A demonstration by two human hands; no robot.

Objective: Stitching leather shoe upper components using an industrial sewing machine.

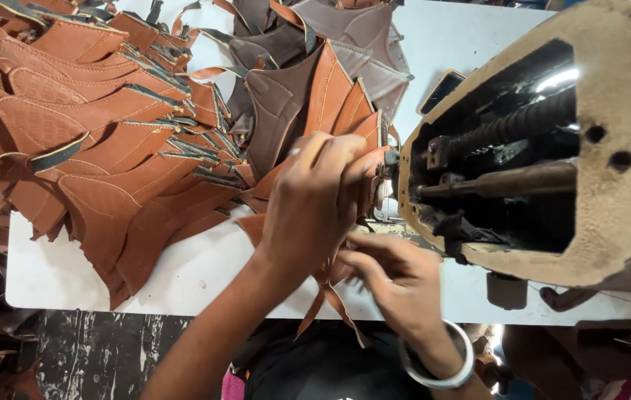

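On the left of the white table (56, 274) lies my heap of cut tan leather pieces (101, 126), fanned out and overlapping, with a few darker brown pieces (278, 96) behind them. That heap sits near the table's front edge, and I judge that a tug on the strip I am working could drag the nearest pieces off onto the floor.

My left hand (311, 200) reaches across from below, wrist bent, knuckles up, fingers curled closed over the folded tan leather piece (363, 144), pressing it toward the needle area. It covers most of the seam, so I cannot see the stitch line itself. Should my fingertips creep too close to the needle, which is hidden behind them, I could be pricked; that is the chief risk as I see it.

My right hand (397, 278), a silver bangle (445, 363) on its wrist, comes in lower, palm turned inward, fingers pinched shut on the narrow leather strips (330, 304) that hang down off the table's edge. If I pull unevenly, I expect the seam to wander or pucker.

Farthest right looms the sewing machine (552, 148), its worn tan casing open on dark inner shafts. Loose straps could catch in there.
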